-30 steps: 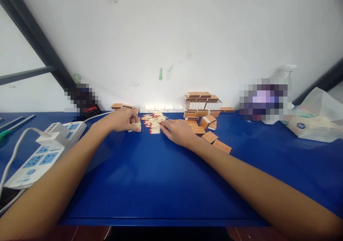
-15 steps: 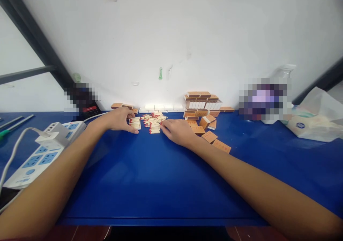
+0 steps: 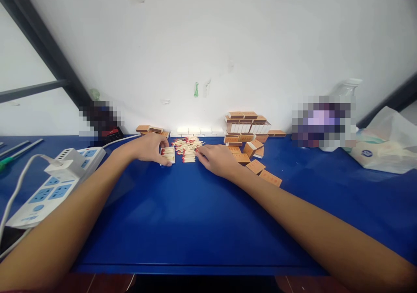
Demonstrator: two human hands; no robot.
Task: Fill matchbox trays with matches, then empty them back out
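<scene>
My left hand [image 3: 151, 147] curls around a small white matchbox tray [image 3: 168, 154], thumb at its near side and fingers at the far side. Red-tipped matches lie in the tray. Just right of it spreads a loose pile of matches [image 3: 188, 146], heads pointing various ways, with a neater row at its near end. My right hand [image 3: 216, 159] rests at the pile's right edge, fingers bent and close together. Red match heads show at its fingertips, and the palm side is hidden. Behind the pile, a row of white trays [image 3: 200, 131] stands against the wall.
Orange matchbox sleeves [image 3: 241, 115] are stacked by the wall, and more loose boxes [image 3: 256, 167] lie beside my right forearm. A few boxes [image 3: 148, 129] sit behind my left hand. At left is a power strip [image 3: 48, 197] with cables; at right, a tissue pack [image 3: 374, 154].
My left hand has closed on the tray's sides and shifted it slightly right, towards the pile. My right hand stays nearly in place at the matches.
</scene>
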